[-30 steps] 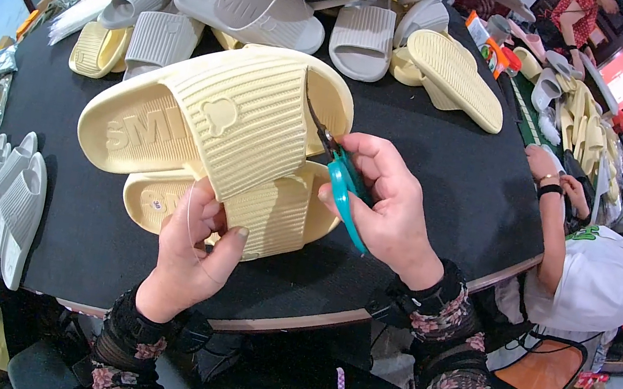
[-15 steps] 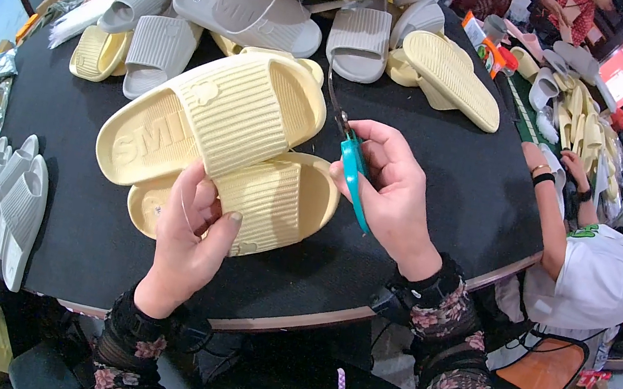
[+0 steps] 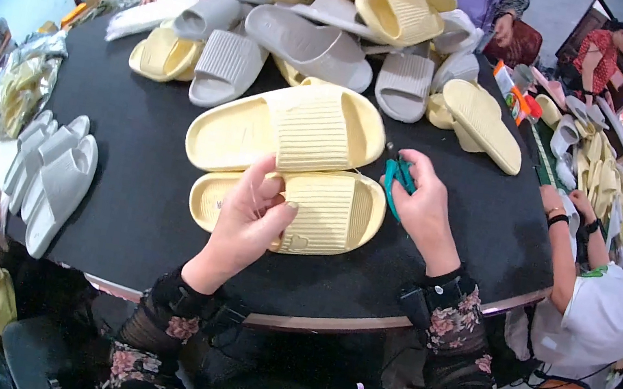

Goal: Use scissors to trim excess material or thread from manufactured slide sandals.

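Observation:
Two pale yellow slide slippers lie side by side on the black table, the upper slipper [image 3: 231, 132] overlapping the lower slipper [image 3: 325, 213] a little. My left hand [image 3: 247, 212] is closed over the lower one, fingers curled, with the index fingertip by the upper slipper's strap edge. A thin pale thread [image 3: 251, 194] shows along its fingers. To the right of the slippers' toe ends, my right hand [image 3: 428, 210] grips teal-handled scissors [image 3: 396, 182]; their blades are hard to make out. A fine strand shows between the two straps.
A heap of grey and yellow slippers [image 3: 311, 46] covers the far side of the black table [image 3: 136, 206]. Several grey slippers [image 3: 56, 193] stand at the left edge. A person in a white shirt [image 3: 605, 310] sits at the right, arms near another slipper pile [image 3: 600, 169].
The head view has shifted, so everything sits further right. The scissors have turned from pointing away with the blade plain to a foreshortened hold. The two slippers lie flatter and straighter.

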Demonstrator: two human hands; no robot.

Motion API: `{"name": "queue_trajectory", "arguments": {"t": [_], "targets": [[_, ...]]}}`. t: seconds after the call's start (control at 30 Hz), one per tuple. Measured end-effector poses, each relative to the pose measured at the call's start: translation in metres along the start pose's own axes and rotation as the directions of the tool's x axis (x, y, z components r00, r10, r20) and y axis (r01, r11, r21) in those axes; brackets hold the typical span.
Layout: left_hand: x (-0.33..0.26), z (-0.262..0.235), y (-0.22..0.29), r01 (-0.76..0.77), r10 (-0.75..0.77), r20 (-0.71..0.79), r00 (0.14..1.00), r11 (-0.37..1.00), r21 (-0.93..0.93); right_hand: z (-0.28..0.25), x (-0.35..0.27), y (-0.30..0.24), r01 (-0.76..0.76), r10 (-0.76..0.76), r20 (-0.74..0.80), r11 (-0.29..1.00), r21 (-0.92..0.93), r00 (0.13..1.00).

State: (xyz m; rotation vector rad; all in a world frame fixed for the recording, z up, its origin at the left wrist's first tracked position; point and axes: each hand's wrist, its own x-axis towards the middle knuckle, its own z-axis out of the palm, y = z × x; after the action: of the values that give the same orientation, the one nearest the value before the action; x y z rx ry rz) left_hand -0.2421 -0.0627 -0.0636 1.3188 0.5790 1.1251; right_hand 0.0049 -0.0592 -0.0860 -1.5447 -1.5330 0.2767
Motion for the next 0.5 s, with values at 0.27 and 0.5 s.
{"name": "queue_trajectory", "arguments": {"t": [0.27,0.5], "targets": [[0.002,0.002,0.001,0.032,-0.008,-0.213,0.977,0.994,0.109,-0.001,-0.005,0.011,0.057,-0.051,0.156,0.998,-0.033,0.986],[0.041,0.063,0.022,0.005,-0.004,-0.036,0.999,0.999,0.046,0.010,-0.014,0.039,0.285,-0.271,0.172,0.956,-0.066,0.947]]}}
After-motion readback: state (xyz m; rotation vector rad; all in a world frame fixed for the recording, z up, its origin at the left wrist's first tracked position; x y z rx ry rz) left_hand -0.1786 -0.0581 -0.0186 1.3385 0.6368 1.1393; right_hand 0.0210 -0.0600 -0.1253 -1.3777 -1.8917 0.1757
